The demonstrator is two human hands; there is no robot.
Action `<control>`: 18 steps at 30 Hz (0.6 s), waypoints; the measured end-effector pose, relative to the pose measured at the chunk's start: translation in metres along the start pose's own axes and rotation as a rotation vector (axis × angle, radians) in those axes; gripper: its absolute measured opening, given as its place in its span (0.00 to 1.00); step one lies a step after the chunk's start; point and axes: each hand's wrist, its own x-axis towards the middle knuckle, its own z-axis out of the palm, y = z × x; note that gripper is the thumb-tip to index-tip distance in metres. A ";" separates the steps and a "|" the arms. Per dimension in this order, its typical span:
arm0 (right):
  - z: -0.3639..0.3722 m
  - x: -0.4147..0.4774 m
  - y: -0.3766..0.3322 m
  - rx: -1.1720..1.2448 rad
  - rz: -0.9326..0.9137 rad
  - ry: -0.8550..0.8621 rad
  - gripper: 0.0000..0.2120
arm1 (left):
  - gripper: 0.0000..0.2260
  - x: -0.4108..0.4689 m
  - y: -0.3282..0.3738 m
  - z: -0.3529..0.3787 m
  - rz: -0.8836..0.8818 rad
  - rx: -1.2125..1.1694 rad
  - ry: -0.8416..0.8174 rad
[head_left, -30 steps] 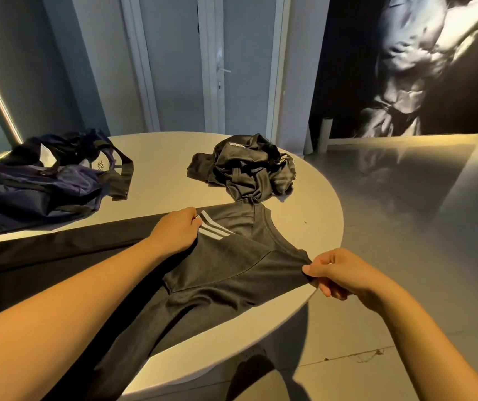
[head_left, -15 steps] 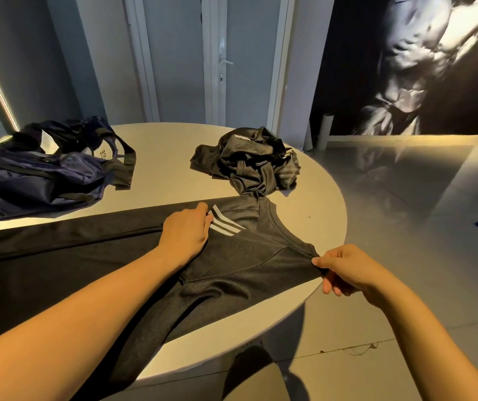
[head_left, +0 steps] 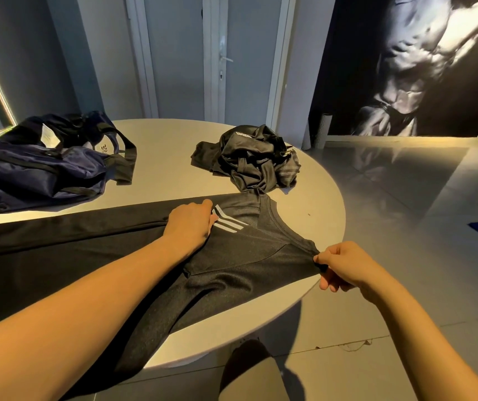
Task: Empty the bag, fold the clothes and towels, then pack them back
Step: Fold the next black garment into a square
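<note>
A black shirt (head_left: 240, 256) with three white shoulder stripes lies spread across the near part of the round white table (head_left: 174, 157). My left hand (head_left: 190, 224) grips its far shoulder just left of the stripes. My right hand (head_left: 341, 266) pinches the near shoulder at the table's right edge, and the cloth is taut between the two hands. A crumpled heap of black clothes (head_left: 250, 159) sits further back. The navy bag (head_left: 38, 166) lies slumped at the far left with its straps loose.
The table's right edge drops to a glossy grey floor (head_left: 405, 198). A white door (head_left: 214, 56) and a dark wall mural (head_left: 422, 65) stand behind. A white roll (head_left: 323, 131) leans against the wall beyond the table.
My left hand has slid slightly toward the stripes and my right hand has drawn the shoulder a little further right, stretching the shirt flatter. The view has shifted a bit.
</note>
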 end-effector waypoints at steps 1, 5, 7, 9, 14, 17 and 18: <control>0.004 0.000 -0.001 -0.070 -0.018 0.057 0.14 | 0.14 0.000 0.001 -0.001 0.004 -0.001 -0.005; 0.016 -0.011 -0.016 -0.624 -0.074 0.327 0.11 | 0.16 -0.002 0.003 -0.009 0.026 0.001 0.007; 0.023 -0.023 -0.032 -0.775 -0.145 0.428 0.10 | 0.18 -0.005 0.000 -0.021 0.020 -0.007 0.042; 0.037 -0.034 -0.050 -0.753 -0.290 0.466 0.10 | 0.17 -0.013 -0.006 -0.038 0.012 -0.060 0.064; 0.094 -0.054 -0.090 -0.502 -0.774 0.263 0.08 | 0.10 -0.081 -0.045 -0.091 -0.046 -0.262 0.102; 0.133 -0.052 -0.111 -0.467 -0.947 0.100 0.07 | 0.07 -0.151 -0.074 -0.112 -0.119 -0.305 0.175; 0.146 -0.048 -0.116 -0.464 -0.962 0.074 0.09 | 0.07 -0.176 -0.082 -0.117 -0.142 -0.315 0.223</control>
